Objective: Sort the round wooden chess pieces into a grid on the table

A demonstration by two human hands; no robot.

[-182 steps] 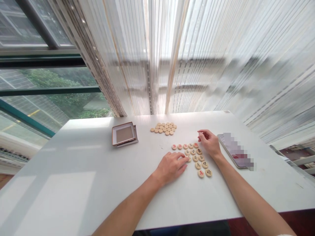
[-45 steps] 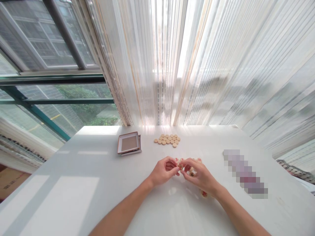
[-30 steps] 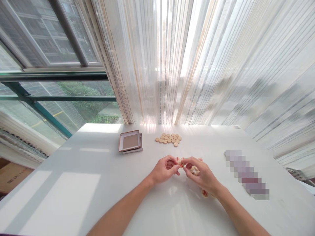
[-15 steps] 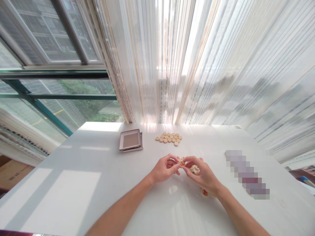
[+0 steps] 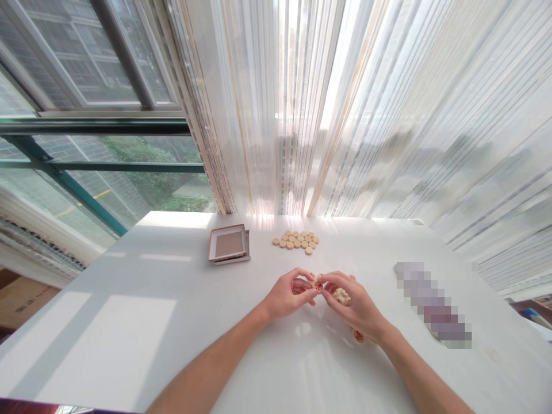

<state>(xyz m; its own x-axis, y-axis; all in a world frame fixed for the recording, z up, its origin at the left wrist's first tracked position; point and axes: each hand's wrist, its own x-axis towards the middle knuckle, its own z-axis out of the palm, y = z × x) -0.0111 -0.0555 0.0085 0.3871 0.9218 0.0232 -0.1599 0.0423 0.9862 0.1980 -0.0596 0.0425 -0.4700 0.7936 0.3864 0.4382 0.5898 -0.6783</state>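
Observation:
Between the fingertips of my left hand (image 5: 288,294) and my right hand (image 5: 354,299) is a round Chinese chess piece (image 5: 318,286) with a red character facing me. Both hands are closed in a pinch on its edges, above the white table (image 5: 267,368). More red-marked pieces lie behind and under my hands, partly hidden. One such Xiangqi piece (image 5: 358,336) shows beside my right wrist. Through the gap of my right hand a few pale pieces (image 5: 342,296) are visible.
Farther back, several plain wooden discs (image 5: 297,240) lie grouped in rows. To their left sits an open shallow box (image 5: 229,244) resting on another box part. A pixelated flat object (image 5: 433,305) lies at the right. A sheer curtain (image 5: 276,115) hangs along the far edge.
The held piece has turned slightly between my fingertips. Both hands stay almost in place, and the view has shifted a little.

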